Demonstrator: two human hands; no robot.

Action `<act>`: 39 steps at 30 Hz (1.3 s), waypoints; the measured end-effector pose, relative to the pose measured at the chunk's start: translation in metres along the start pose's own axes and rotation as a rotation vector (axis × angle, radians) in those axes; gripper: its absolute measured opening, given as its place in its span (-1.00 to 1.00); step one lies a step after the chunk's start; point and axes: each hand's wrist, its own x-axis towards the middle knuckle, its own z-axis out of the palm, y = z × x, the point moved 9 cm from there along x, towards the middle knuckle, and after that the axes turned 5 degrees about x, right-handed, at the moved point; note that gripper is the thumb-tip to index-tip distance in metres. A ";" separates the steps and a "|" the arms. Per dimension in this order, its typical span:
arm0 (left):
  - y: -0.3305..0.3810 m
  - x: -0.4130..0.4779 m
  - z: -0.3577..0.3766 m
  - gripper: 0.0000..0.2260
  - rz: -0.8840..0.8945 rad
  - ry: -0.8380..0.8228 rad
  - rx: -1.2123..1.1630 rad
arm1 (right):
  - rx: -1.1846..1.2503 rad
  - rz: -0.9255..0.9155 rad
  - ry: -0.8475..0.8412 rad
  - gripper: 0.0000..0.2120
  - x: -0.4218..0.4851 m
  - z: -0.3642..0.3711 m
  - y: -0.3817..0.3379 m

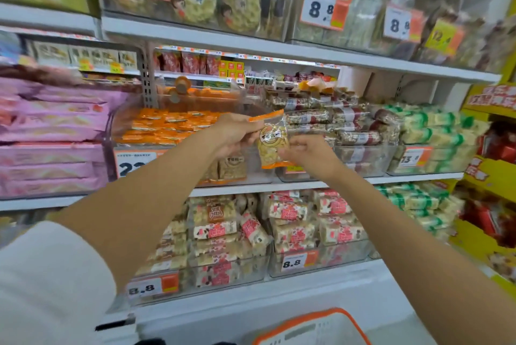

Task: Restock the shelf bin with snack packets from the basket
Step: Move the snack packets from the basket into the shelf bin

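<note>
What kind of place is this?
Probably a shop's snack aisle: shelves hold clear bins full of packets, price tags hang on the bins, and a basket sits below.

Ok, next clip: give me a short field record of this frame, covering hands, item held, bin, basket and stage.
left hand: grips the upper left edge of the snack packet
right hand: pinches the packet's lower right side
snack packet: clear with orange ends, held in front of the shelf bin, not yet in it
shelf bin: clear, middle shelf; similar packets stand low behind its front wall
basket: white with orange rim, at bottom edge of view; contents not visible
stage: packet in hand, placing not yet done
</note>
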 end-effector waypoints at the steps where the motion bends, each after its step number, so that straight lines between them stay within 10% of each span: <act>1: 0.004 0.008 -0.006 -0.93 0.010 0.018 -0.032 | -0.029 -0.040 0.016 -0.54 0.010 -0.003 -0.013; 9: 0.037 0.088 -0.055 -0.94 0.110 0.035 -0.123 | -0.519 -0.371 0.082 -0.29 0.110 0.007 -0.090; 15: 0.045 0.173 -0.070 -0.93 0.133 -0.073 -0.029 | -0.755 -0.354 0.068 -0.63 0.221 0.018 -0.096; 25: 0.026 0.252 -0.091 -0.87 0.274 0.075 0.744 | -1.193 -0.249 -0.149 -0.84 0.317 0.063 -0.045; 39: -0.013 0.264 -0.082 -0.88 0.294 0.027 1.103 | -1.440 -0.314 -0.329 -0.70 0.331 0.104 -0.011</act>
